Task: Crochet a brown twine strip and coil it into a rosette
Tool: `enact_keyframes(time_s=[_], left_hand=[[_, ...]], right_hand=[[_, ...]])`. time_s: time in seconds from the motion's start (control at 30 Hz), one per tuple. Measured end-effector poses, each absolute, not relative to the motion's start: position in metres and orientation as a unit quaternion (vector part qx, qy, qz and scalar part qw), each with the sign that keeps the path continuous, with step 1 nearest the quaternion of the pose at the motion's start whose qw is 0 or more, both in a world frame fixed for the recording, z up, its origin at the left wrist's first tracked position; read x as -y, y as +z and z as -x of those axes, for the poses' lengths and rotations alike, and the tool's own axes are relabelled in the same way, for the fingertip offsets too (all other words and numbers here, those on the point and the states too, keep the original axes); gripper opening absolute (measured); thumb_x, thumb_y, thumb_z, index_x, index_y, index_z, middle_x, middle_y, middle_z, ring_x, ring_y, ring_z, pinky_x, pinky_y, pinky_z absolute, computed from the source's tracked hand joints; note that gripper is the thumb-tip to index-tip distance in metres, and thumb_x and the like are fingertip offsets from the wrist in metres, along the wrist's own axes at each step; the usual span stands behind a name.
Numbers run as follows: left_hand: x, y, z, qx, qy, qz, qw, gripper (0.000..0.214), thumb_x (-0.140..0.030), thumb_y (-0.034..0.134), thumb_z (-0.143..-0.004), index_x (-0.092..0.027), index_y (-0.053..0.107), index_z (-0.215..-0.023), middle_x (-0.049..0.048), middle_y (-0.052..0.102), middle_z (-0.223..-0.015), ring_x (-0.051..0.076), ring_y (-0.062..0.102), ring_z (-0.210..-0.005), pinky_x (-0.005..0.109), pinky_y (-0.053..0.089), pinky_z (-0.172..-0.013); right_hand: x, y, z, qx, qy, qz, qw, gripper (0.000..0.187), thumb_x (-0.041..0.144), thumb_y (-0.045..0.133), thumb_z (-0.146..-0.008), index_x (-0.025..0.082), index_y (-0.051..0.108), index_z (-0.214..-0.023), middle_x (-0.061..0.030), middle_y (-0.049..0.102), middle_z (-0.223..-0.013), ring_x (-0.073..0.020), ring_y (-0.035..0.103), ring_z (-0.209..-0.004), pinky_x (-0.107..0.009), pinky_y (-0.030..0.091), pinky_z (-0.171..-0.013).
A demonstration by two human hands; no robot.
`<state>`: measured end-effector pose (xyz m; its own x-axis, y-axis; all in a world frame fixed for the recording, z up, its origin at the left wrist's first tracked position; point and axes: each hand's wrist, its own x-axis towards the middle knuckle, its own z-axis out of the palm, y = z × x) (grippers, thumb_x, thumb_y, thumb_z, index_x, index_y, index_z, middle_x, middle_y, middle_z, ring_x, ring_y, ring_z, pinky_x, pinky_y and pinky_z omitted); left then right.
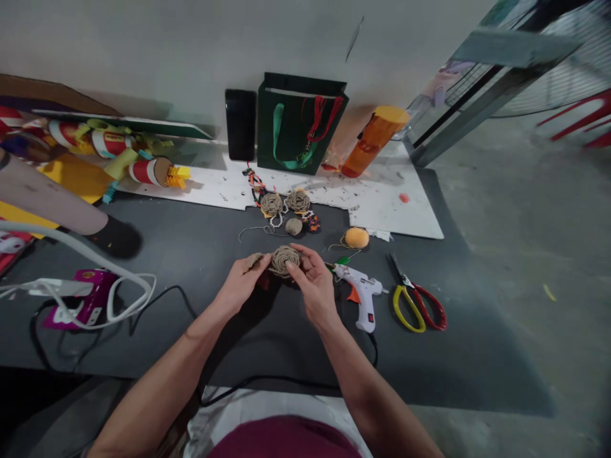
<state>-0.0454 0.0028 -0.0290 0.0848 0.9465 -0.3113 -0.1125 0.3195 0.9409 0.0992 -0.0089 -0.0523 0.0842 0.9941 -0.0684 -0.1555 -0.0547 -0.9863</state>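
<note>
Both my hands hold a coiled jute twine rosette (285, 259) above the dark mat (200, 254). My left hand (243, 283) pinches its left edge with closed fingers. My right hand (312, 283) grips its right side, thumb on the coil. Two finished twine rosettes (285, 202) with beads lie just beyond, with a small twine ball (293, 226) between them and my hands. A white glue gun (361, 294) lies right of my right hand.
Yellow-and-red scissors (417, 305) lie at the right, an orange ball (356, 237) beyond the glue gun. A green gift bag (298, 124), a black phone (240, 124) and an orange bottle (375, 141) stand at the wall. White cables and a magenta box (88, 299) sit left.
</note>
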Motion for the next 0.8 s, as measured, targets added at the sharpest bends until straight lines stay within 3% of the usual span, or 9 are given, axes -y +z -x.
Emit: enact_keyframes(time_s=[0.3,0.6,0.8], left_hand=[[-0.0039,-0.0342,0.0456,-0.569,0.416,-0.363,0.610,0.047,-0.060,0.071,-0.065,-0.017,0.055,-0.055,-0.0036,0.049,-0.046,0.008,0.042,-0.039,0.020,0.034,-0.040],[-0.0031,-0.0326,0.0448,-0.560,0.440,-0.337,0.616,0.045,-0.058,0.072,-0.064,-0.014,0.070,-0.075,-0.0057,0.044,-0.047,0.006,0.038,-0.040,0.018,0.030,-0.037],[-0.0031,-0.0347,0.0452,-0.561,0.444,-0.359,0.599,0.044,-0.057,0.070,-0.068,-0.014,0.071,-0.075,-0.0057,0.042,-0.046,0.007,0.037,-0.040,0.019,0.030,-0.038]], right_hand=[[0.0094,-0.0516,-0.0979,0.463,0.521,0.492,0.522,0.036,0.038,0.069,-0.076,0.022,0.062,-0.108,-0.0081,0.073,-0.099,-0.0221,0.069,-0.090,-0.038,0.056,-0.083],[0.0115,-0.0541,-0.0974,0.515,0.454,0.525,0.503,0.031,0.032,0.063,-0.080,0.021,0.061,-0.109,-0.0079,0.071,-0.102,-0.0205,0.068,-0.091,-0.036,0.055,-0.083],[0.0117,-0.0525,-0.0970,0.534,0.480,0.501,0.483,0.029,0.029,0.063,-0.079,0.021,0.062,-0.107,-0.0067,0.071,-0.102,-0.0197,0.067,-0.092,-0.033,0.054,-0.082]])
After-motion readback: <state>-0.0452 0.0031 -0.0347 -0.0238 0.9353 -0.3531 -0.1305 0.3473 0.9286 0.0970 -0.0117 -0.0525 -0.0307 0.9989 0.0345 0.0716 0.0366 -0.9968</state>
